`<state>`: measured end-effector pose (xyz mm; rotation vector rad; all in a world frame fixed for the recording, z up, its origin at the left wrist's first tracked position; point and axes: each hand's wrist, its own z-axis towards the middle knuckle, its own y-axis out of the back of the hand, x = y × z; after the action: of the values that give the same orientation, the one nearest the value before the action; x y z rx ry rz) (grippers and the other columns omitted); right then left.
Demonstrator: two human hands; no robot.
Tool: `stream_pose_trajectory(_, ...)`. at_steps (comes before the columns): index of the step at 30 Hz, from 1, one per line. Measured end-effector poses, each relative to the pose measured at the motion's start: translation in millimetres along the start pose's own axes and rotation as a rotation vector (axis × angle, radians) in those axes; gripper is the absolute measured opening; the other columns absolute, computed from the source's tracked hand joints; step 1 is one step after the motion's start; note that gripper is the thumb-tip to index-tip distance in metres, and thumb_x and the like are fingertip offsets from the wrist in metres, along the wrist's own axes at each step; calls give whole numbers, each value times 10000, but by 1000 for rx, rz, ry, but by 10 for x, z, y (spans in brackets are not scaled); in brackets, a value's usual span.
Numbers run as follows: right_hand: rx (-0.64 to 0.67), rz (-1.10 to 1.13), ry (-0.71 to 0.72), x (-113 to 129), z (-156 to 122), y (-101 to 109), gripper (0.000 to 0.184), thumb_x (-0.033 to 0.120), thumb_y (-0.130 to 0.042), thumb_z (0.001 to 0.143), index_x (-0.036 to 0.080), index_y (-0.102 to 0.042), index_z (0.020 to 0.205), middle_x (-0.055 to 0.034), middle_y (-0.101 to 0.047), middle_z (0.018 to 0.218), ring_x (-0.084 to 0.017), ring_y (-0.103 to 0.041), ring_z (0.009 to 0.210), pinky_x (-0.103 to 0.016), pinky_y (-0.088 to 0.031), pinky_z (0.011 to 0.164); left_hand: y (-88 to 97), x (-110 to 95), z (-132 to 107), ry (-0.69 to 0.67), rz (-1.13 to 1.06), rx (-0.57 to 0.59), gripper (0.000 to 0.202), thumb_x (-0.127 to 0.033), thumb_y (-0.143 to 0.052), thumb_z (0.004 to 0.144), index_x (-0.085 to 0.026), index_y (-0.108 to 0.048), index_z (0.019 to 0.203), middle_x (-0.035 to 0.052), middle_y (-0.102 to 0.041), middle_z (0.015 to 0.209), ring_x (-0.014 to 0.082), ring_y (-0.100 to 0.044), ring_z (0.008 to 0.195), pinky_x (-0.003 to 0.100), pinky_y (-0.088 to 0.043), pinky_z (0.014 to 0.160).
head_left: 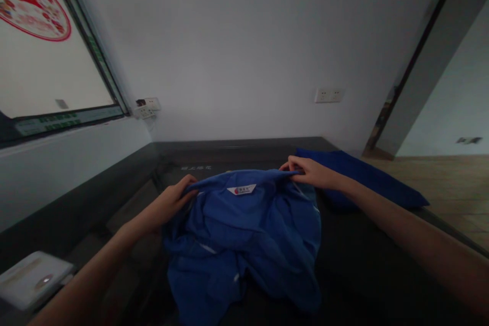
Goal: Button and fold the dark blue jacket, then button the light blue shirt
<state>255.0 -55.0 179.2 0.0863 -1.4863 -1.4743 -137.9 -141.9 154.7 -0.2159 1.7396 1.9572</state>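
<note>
A crumpled blue garment lies on a dark table, its collar at the far side with a white label showing. My left hand pinches the left end of the collar. At the right end of the collar, my right hand has its fingers closed on the cloth. Both hands hold the collar stretched between them, a little above the tabletop.
A second blue cloth lies flat at the table's far right, just beyond my right hand. A white flat box sits at the near left. Wall sockets and a window are behind; a doorway opens to the right.
</note>
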Motion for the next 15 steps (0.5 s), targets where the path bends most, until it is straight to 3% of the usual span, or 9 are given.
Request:
stream_pose_trajectory(3,94,-67,-40,131,-75,115,87,278,-478,794,208,-427,789,-5,-516,772,-150,-473,686,-272,-388,617,97,-53,-7,4,-7,33,318,-469,-357,899,-222,-468,1067,23,-662,890,199,-640,775,271,-476,696)
stream_pose_trajectory(6,107,-69,-38,214,-114,239,146,317,-513,790,207,-418,782,4,-474,764,-142,-447,692,-260,-372,612,208,-107,1,-46,6,35,328,-457,-420,870,-217,-479,1086,33,-663,950,199,-640,831,266,-484,726)
stream_pose_trajectory(10,113,21,-57,333,-112,464,339,398,-644,715,191,-483,930,-4,-538,816,-151,-502,727,-266,-395,644,393,-181,59,-101,54,27,392,-459,-516,801,-222,-551,1112,42,-666,1072,220,-633,937,274,-488,791)
stream_pose_trajectory(13,123,-14,-97,420,-87,643,510,453,-686,674,180,-545,1081,-10,-593,810,-172,-546,733,-282,-401,656,522,-203,136,-89,129,26,343,-445,-524,776,-211,-628,1003,44,-697,969,232,-642,876,282,-489,771)
stream_pose_trajectory(15,125,-80,-119,460,-70,746,457,496,-672,680,179,-623,1005,-15,-616,778,-185,-562,730,-292,-399,661,599,-208,187,-86,202,32,286,-415,-516,770,-202,-656,900,48,-705,899,235,-643,837,284,-480,752)
